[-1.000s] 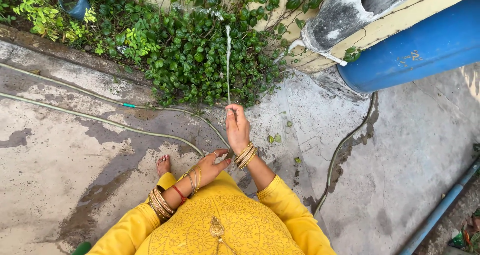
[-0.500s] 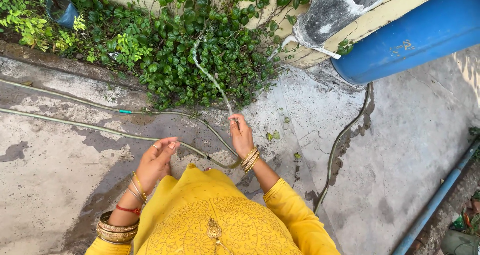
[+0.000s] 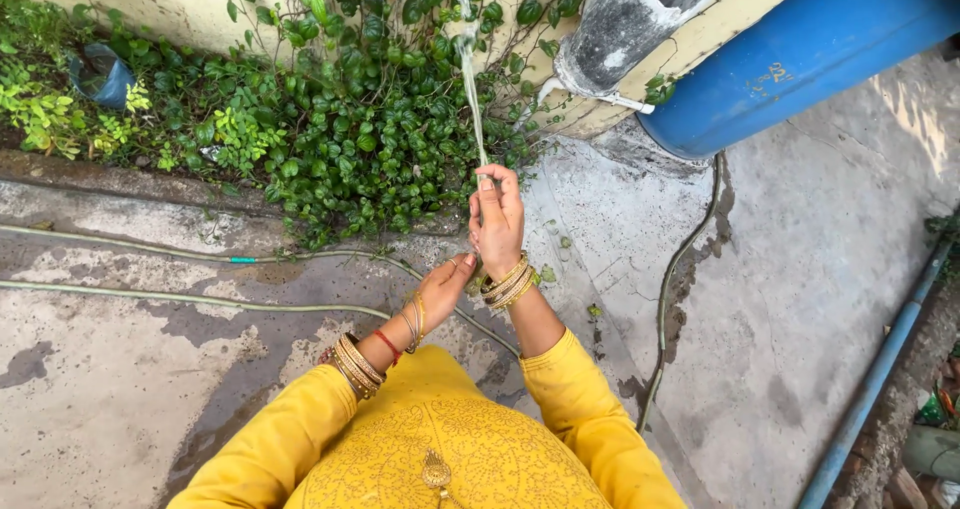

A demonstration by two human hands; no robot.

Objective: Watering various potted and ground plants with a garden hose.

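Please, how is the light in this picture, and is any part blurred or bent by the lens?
Head view: soft daylight without hard shadows, brighter on the concrete at the upper right; the right hand and hose are sharp, only the water jet is streaked by motion; the blue barrel and blue pipe lean outward, a wide-lens effect.

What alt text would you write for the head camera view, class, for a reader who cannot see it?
Seen from above, a person in yellow sleeves holds a hose in the right hand, spraying water onto leafy green plants by a wall. The left hand, wearing gold bangles, rests just below the right wrist. The hose trails over wet concrete; a blue barrel lies at upper right.
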